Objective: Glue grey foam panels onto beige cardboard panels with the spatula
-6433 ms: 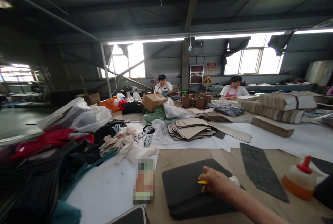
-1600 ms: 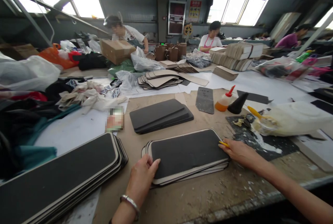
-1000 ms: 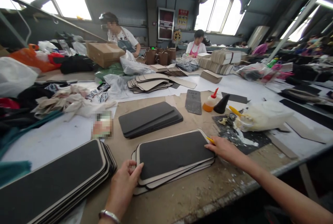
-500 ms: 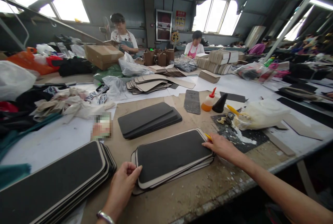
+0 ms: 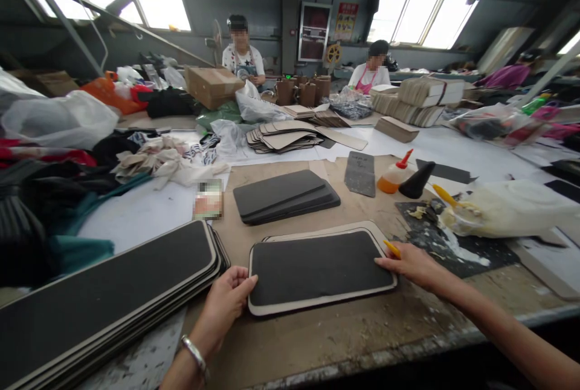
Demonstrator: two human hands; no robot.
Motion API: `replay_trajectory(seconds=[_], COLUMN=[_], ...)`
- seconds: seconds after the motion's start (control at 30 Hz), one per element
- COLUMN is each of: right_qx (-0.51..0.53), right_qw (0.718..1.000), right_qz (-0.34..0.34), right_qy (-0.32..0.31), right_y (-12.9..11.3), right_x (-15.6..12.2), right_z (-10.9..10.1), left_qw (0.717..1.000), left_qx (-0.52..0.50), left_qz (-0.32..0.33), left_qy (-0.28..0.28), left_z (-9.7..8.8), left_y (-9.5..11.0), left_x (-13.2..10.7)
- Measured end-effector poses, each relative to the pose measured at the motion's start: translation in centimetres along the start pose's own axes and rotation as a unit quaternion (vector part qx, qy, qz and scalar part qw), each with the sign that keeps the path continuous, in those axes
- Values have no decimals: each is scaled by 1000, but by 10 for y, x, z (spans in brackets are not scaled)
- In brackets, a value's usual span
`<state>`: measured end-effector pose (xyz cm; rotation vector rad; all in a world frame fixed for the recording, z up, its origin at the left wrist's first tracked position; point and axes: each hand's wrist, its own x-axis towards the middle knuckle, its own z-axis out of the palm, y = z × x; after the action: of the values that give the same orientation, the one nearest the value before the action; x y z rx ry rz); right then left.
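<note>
Between my two hands is a black panel with a beige border and rounded corners [image 5: 317,269], tilted slightly over a beige board [image 5: 369,228] that shows behind its far edge. My left hand [image 5: 231,293], wearing a silver bangle, pinches its left end, thumb on top. At the right end, my right hand [image 5: 410,264] has its thumb on the panel's edge. A short yellow stick-like tool [image 5: 392,249] pokes out of the same hand; the rest of it is hidden. Dark grey panels [image 5: 285,193] lie behind, and a stack of longer bordered panels [image 5: 113,284] is to the left.
Rightward stand an orange glue bottle with a red tip [image 5: 393,177], a black cone [image 5: 417,180] and a tub with a yellow handle [image 5: 471,214] on a glue-smeared sheet [image 5: 435,245]. Cloth scraps [image 5: 154,160] lie left. Two people sit across the table.
The panel has come off square with the boards beneath and moved toward me, held by both hands. My view has turned slightly left, so the scene sits further right.
</note>
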<state>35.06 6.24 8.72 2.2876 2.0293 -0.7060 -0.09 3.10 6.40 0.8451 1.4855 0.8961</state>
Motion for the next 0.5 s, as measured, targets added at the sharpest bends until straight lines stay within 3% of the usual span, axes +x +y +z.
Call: replay_trajectory(seconds=[0.3, 0.5], right_qx=[10, -8], right_qw=[1000, 1000], right_qz=[-4, 10], right_qy=[-5, -6], right_y=[13, 10], right_x=[9, 10], right_z=[17, 14], left_qw=[999, 999], left_qx=[-31, -39], left_qz=[1, -2], left_qy=[5, -18], left_z=[-5, -8], left_y=[-7, -7], left_x=[4, 1])
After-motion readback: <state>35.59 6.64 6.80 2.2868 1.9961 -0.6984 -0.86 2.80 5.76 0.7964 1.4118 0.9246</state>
